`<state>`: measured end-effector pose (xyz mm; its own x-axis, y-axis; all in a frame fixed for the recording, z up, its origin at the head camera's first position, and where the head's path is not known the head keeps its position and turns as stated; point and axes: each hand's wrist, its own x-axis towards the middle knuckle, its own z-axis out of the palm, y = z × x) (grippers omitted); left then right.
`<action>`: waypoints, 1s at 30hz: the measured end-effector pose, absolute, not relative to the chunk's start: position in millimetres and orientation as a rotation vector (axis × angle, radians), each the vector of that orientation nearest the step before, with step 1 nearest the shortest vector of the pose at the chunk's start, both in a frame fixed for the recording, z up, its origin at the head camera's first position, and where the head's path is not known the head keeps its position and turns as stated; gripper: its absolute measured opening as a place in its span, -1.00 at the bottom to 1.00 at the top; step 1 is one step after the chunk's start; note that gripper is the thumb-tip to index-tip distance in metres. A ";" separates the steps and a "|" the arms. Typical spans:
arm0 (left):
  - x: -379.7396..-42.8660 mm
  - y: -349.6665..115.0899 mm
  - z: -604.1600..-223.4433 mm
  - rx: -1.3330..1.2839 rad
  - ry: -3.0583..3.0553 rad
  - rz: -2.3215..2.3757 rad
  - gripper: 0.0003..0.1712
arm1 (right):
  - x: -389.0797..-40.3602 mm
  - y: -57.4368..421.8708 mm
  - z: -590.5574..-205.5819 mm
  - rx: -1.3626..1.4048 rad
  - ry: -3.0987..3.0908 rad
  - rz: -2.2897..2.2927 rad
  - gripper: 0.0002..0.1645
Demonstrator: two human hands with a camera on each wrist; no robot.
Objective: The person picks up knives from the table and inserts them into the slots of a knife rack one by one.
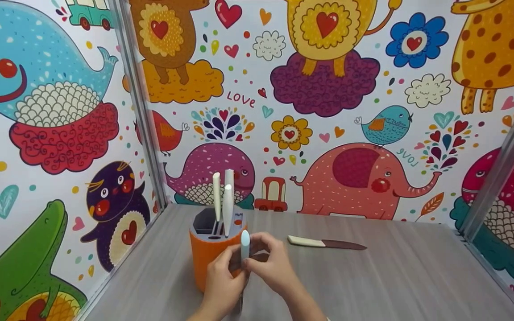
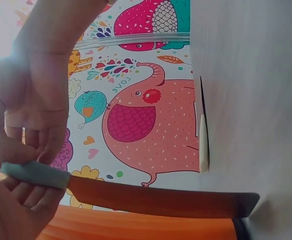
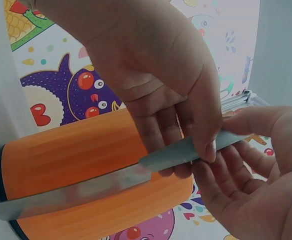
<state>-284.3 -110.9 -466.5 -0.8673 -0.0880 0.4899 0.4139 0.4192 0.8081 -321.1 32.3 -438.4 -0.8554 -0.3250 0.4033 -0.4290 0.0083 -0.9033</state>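
Both hands hold one knife upright, its pale handle point(image 1: 245, 245) on top and its broad blade point(image 2: 161, 198) pointing down at the table. My left hand point(image 1: 225, 274) grips the handle from the left, fingers curled around it. From the other side my right hand point(image 1: 277, 265) pinches the same handle between thumb and fingers. Just behind the hands stands an orange knife block point(image 1: 199, 256) with a grey slotted top. Several light-handled knives point(image 1: 228, 205) stick up from its slots. In the right wrist view the held blade point(image 3: 75, 192) overlaps the block's side.
Another knife point(image 1: 328, 243) with a cream handle and dark blade lies on the grey wood-grain table point(image 1: 373, 285), right of the hands. Walls with cartoon animal prints enclose the table at the back and both sides, with metal posts point(image 1: 143, 116) at the corners.
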 end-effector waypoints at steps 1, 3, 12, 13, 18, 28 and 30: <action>-284.1 -111.6 -465.7 -0.261 -2.225 -1.452 -0.59 | -322.4 32.3 -439.1 0.810 -2.158 2.013 -0.59; -283.9 -113.0 -464.0 -0.236 -2.235 -1.472 -0.60 | -326.4 33.1 -442.2 0.787 -2.092 2.084 -0.59; -282.4 -119.8 -456.4 -0.230 -2.188 -1.504 -0.49 | -361.7 37.3 -487.8 0.532 -1.784 2.405 -0.46; -281.2 -120.6 -455.5 -0.229 -2.175 -1.512 -0.48 | -366.0 36.2 -495.1 0.526 -1.819 2.403 -0.41; -275.5 -124.7 -449.7 -0.229 -2.124 -1.531 -0.48 | -378.8 25.5 -529.1 0.591 -2.050 2.381 -0.14; -266.1 -134.5 -430.0 -0.183 -2.019 -1.573 -0.49 | -383.7 8.8 -556.5 0.667 -2.234 2.298 0.01; -262.5 -134.8 -426.7 -0.154 -2.020 -1.588 -0.49 | -383.5 10.9 -559.3 0.616 -2.277 2.279 0.04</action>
